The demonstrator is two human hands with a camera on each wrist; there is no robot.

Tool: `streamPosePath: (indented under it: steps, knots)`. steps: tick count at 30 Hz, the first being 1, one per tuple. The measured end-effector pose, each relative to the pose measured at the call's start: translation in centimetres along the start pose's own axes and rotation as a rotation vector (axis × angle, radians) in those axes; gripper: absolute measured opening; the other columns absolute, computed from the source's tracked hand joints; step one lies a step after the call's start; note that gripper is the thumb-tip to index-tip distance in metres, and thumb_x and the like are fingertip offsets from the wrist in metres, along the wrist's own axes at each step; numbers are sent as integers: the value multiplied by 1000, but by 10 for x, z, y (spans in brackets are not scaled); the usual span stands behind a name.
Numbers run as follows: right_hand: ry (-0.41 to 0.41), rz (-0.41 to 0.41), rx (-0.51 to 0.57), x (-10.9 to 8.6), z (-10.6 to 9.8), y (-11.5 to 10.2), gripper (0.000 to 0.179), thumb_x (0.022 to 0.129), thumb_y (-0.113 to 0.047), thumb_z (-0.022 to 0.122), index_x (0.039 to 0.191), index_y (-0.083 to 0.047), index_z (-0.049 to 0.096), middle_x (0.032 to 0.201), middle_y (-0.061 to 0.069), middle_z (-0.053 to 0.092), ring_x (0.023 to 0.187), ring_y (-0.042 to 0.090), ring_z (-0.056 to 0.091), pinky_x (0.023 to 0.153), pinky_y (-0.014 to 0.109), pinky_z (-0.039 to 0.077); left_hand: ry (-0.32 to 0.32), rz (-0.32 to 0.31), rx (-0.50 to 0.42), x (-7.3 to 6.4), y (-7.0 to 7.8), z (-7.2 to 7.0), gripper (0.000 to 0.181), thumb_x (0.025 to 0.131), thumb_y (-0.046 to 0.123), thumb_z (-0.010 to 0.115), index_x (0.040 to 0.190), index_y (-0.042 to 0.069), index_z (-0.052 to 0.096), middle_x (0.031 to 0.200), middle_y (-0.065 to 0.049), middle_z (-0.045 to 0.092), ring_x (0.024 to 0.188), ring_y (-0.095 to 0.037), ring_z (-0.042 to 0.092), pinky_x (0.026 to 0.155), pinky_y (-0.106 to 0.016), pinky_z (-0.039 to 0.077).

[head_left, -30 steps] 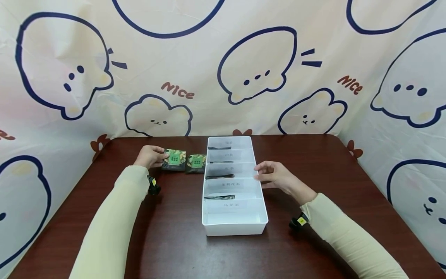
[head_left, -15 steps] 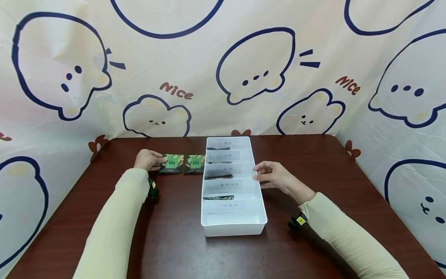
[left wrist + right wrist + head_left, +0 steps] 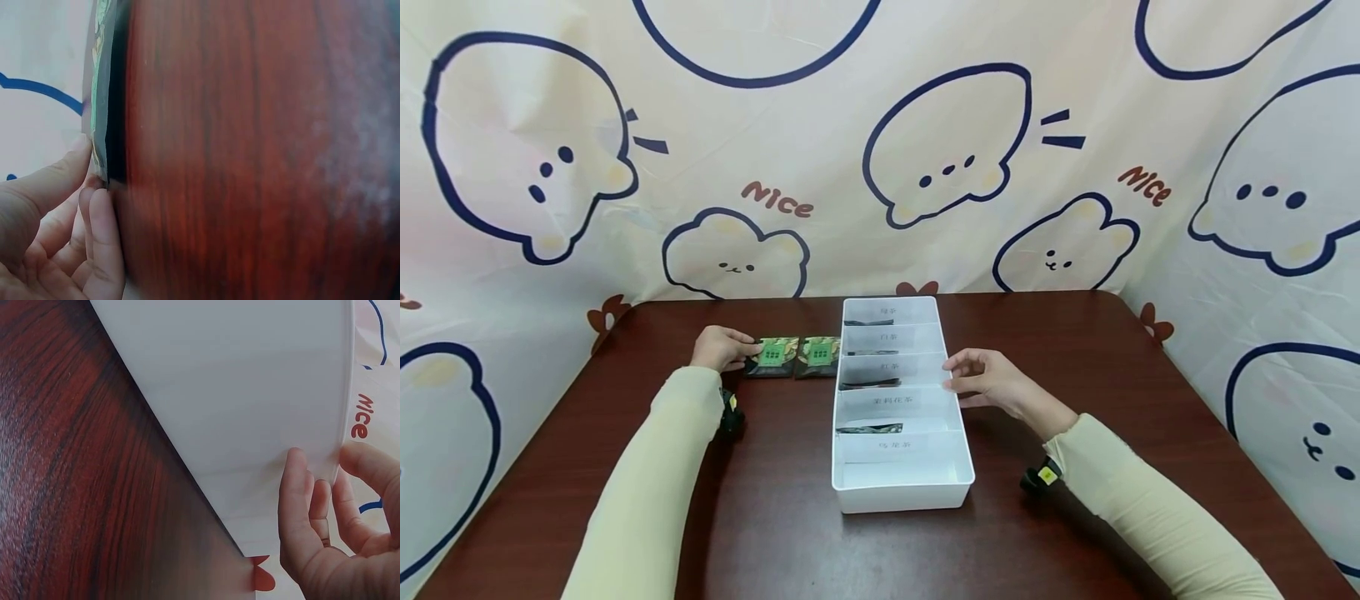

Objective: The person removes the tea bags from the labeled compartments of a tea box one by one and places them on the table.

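Observation:
In the head view my left hand (image 3: 722, 348) pinches the left edge of a green and black tea sachet (image 3: 772, 356). In the left wrist view the thumb is on top and fingers are under the sachet's edge (image 3: 100, 125), close over the table. A second matching sachet (image 3: 817, 356) lies right beside it, against the box's left side. The long white divided box (image 3: 902, 497) stands in the middle, with labelled compartments. My right hand (image 3: 988, 382) holds the box's right rim; in the right wrist view its fingers (image 3: 294, 487) lie along the outer wall.
Thin dark sachet edges (image 3: 871, 384) show in several box compartments; the nearest compartment (image 3: 902, 473) shows only white walls. The brown wooden table (image 3: 760, 517) runs back to a cartoon-printed cloth backdrop (image 3: 842, 250).
My left hand has lowered the left sachet, which now lies level with its neighbour. The right hand and box keep their places; the head view has shifted slightly.

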State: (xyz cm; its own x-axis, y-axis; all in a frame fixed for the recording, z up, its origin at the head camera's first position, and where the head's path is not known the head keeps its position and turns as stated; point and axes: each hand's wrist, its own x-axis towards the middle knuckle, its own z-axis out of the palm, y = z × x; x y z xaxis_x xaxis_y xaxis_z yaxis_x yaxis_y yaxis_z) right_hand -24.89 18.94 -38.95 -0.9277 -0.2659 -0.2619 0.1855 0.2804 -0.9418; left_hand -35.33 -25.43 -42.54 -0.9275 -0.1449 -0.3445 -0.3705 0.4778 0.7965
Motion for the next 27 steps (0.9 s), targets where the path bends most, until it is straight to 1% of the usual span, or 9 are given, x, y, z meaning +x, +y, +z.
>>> streamPosePath:
  steps: [3, 9, 15, 18, 23, 27]
  knots:
    - [4, -3, -5, -1, -1, -1, 37, 85, -7, 73, 118, 2, 58, 95, 7, 53, 87, 19, 61, 78, 43, 58, -4, 8, -1, 1, 0, 0, 39, 87, 17, 73, 121, 0, 65, 133, -20, 54, 91, -19, 65, 74, -32, 59]
    - [-6, 0, 6, -2, -2, 0, 40, 85, -7, 73, 119, 5, 56, 94, 7, 53, 86, 19, 62, 78, 43, 58, -1, -1, -9, 1, 1, 2, 39, 86, 17, 74, 120, 0, 65, 135, -19, 53, 93, -20, 64, 74, -31, 59]
    - [-5, 0, 2, -2, -3, 0, 41, 84, -7, 74, 119, 5, 56, 95, 8, 54, 86, 19, 63, 78, 44, 58, 1, 2, -15, 0, 1, 4, 38, 86, 16, 74, 120, 0, 65, 134, -19, 54, 89, -17, 65, 74, -31, 59]
    - [-1, 0, 1, -2, -3, 0, 41, 84, -7, 74, 119, 4, 57, 95, 8, 55, 85, 19, 63, 78, 44, 58, -4, 1, -18, 1, 1, 4, 39, 87, 16, 74, 121, 0, 65, 136, -19, 53, 90, -17, 65, 74, -31, 59]
    - [6, 0, 3, -1, -1, 0, 36, 84, -6, 74, 116, 2, 58, 95, 8, 55, 86, 19, 62, 78, 44, 58, 6, -12, -12, 1, 0, 2, 39, 86, 18, 74, 121, 1, 65, 138, -19, 51, 95, -20, 64, 72, -29, 58]
    - [6, -1, 7, -1, 0, 0, 35, 84, -7, 74, 115, 0, 59, 95, 8, 55, 86, 19, 62, 77, 43, 58, 4, -12, -19, 0, -2, 1, 40, 86, 19, 75, 120, 1, 66, 138, -18, 51, 92, -17, 64, 71, -28, 58]
